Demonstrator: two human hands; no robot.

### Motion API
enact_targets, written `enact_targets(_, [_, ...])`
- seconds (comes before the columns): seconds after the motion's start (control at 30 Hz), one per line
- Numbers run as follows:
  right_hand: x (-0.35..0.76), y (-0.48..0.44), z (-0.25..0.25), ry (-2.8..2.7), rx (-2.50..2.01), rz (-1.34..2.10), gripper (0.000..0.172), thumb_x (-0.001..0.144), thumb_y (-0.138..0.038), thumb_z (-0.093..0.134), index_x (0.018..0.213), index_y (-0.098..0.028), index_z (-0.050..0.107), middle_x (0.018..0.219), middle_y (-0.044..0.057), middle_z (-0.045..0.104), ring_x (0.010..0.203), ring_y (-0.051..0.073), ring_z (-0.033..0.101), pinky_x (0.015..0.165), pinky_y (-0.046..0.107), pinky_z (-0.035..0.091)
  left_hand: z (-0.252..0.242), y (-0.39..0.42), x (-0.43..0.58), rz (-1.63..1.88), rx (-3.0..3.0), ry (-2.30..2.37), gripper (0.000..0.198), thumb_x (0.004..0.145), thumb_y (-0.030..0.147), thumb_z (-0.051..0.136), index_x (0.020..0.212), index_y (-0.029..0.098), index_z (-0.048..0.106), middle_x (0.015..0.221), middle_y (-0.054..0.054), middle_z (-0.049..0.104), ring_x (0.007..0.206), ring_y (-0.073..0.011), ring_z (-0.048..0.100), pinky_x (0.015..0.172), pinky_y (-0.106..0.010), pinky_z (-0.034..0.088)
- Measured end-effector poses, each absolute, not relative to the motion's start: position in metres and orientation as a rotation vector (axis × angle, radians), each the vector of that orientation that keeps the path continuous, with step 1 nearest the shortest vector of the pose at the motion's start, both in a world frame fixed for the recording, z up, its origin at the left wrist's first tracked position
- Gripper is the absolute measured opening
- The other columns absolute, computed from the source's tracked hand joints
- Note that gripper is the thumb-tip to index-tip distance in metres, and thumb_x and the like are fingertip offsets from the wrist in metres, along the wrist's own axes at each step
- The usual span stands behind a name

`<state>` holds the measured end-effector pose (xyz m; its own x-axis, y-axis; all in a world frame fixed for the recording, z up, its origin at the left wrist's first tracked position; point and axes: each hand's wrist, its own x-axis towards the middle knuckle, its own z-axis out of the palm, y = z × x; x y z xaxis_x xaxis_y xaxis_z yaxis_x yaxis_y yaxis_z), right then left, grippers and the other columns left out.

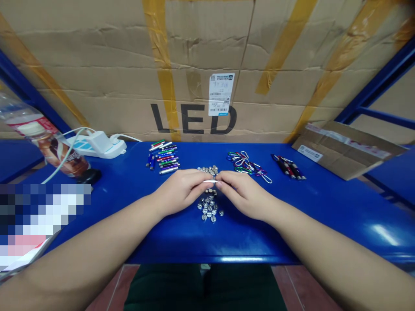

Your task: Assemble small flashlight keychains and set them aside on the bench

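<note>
Over the middle of the blue table, my left hand [183, 190] is closed on a small silver tube [210, 181], pinched between thumb and fingers. My right hand [244, 194] pinches the tube's right end; whether a separate small piece sits in those fingertips is hidden. Below the hands lies a loose group of slotted silver screw caps [209, 209]. Just beyond the fingertips, small round metal discs [212, 169] that look like button cells are partly covered by the hands. Several coloured metal tubes [167, 157] lie to the left, and coloured carabiners [248, 165] to the right.
Several dark and red pen-like tubes [288, 167] lie farther right, beside a small cardboard box [350, 149]. At left are a white power strip [97, 144] with cables and a tilted drink bottle [61, 151]. A large cardboard carton [126, 77] backs the blue table [175, 242].
</note>
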<state>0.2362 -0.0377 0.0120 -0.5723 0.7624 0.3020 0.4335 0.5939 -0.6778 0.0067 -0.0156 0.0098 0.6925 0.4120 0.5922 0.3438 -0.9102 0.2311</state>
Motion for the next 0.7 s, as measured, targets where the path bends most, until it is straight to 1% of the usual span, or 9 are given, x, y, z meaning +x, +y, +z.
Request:
enact_targets(0.1, [0.234, -0.037, 0.010, -2.129, -1.001, 1.002, 0.032, 0.104, -0.038, 0.045, 0.079, -0.020, 0.054, 0.072, -0.001, 0.052, 0.067, 0.014, 0.048, 0.065, 0.029, 0.039, 0.008, -0.014, 0.007, 1.030, 2.789, 0.570, 0.023, 0.107, 0.025, 0.050, 0.106, 0.015, 0.071, 0.087, -0.006, 0.075, 0.079, -0.0162, 0.072, 0.071, -0.025, 0.056])
enact_targets(0.23, [0.234, -0.035, 0.006, -2.044, -0.988, 1.128, 0.034, 0.102, -0.039, 0.048, 0.073, -0.020, 0.052, 0.069, -0.003, 0.048, 0.065, 0.013, 0.042, 0.064, 0.029, 0.036, 0.005, -0.014, 0.007, 1.032, 2.792, 0.555, 0.024, 0.108, 0.025, 0.049, 0.102, 0.015, 0.071, 0.083, -0.005, 0.074, 0.076, -0.0158, 0.071, 0.068, -0.024, 0.055])
enact_targets(0.33, [0.233, -0.035, 0.004, -1.963, -0.931, 1.278, 0.037, 0.101, -0.044, 0.049, 0.072, -0.020, 0.051, 0.067, -0.004, 0.045, 0.062, 0.012, 0.039, 0.063, 0.028, 0.035, 0.006, -0.015, 0.008, 1.065, 2.819, 0.533, 0.026, 0.108, 0.026, 0.049, 0.098, 0.015, 0.070, 0.079, -0.005, 0.072, 0.071, -0.0156, 0.068, 0.065, -0.025, 0.053])
enact_targets(0.4, [0.232, -0.036, 0.005, -1.946, -0.913, 1.329, 0.039, 0.100, -0.047, 0.050, 0.072, -0.020, 0.051, 0.067, -0.004, 0.045, 0.062, 0.012, 0.040, 0.062, 0.028, 0.036, 0.008, -0.015, 0.008, 1.076, 2.836, 0.503, 0.026, 0.108, 0.026, 0.049, 0.098, 0.015, 0.070, 0.078, -0.005, 0.071, 0.069, -0.0155, 0.067, 0.064, -0.025, 0.053])
enact_targets(0.47, [0.235, -0.037, 0.010, -2.004, -0.911, 1.321, 0.040, 0.101, -0.048, 0.049, 0.074, -0.019, 0.054, 0.069, -0.002, 0.051, 0.063, 0.013, 0.045, 0.064, 0.028, 0.040, 0.009, -0.015, 0.007, 1.047, 2.836, 0.478, 0.025, 0.108, 0.025, 0.048, 0.100, 0.015, 0.070, 0.080, -0.005, 0.072, 0.072, -0.0157, 0.068, 0.067, -0.025, 0.054])
enact_targets(0.57, [0.249, -0.031, 0.024, -2.153, -0.981, 1.133, 0.039, 0.103, -0.048, 0.046, 0.087, -0.018, 0.065, 0.081, 0.004, 0.067, 0.073, 0.017, 0.058, 0.074, 0.032, 0.048, 0.010, -0.014, 0.006, 0.991, 2.800, 0.520, 0.024, 0.107, 0.025, 0.049, 0.108, 0.015, 0.071, 0.091, -0.008, 0.075, 0.084, -0.0173, 0.071, 0.076, -0.027, 0.056])
enact_targets(0.63, [0.267, -0.017, 0.033, -2.150, -1.139, 0.753, 0.035, 0.102, -0.044, 0.047, 0.099, -0.019, 0.071, 0.092, 0.007, 0.074, 0.086, 0.022, 0.066, 0.084, 0.035, 0.051, 0.009, -0.012, 0.004, 0.955, 2.781, 0.580, 0.024, 0.107, 0.027, 0.050, 0.111, 0.016, 0.071, 0.096, -0.009, 0.076, 0.091, -0.0191, 0.072, 0.082, -0.030, 0.057])
enact_targets(0.7, [0.289, 0.006, 0.039, -2.094, -1.392, 0.263, 0.031, 0.100, -0.034, 0.048, 0.105, -0.018, 0.075, 0.103, 0.011, 0.077, 0.099, 0.027, 0.070, 0.094, 0.039, 0.050, 0.009, -0.010, 0.002, 0.924, 2.770, 0.621, 0.024, 0.107, 0.029, 0.051, 0.111, 0.017, 0.071, 0.099, -0.009, 0.077, 0.095, -0.0205, 0.071, 0.085, -0.033, 0.056])
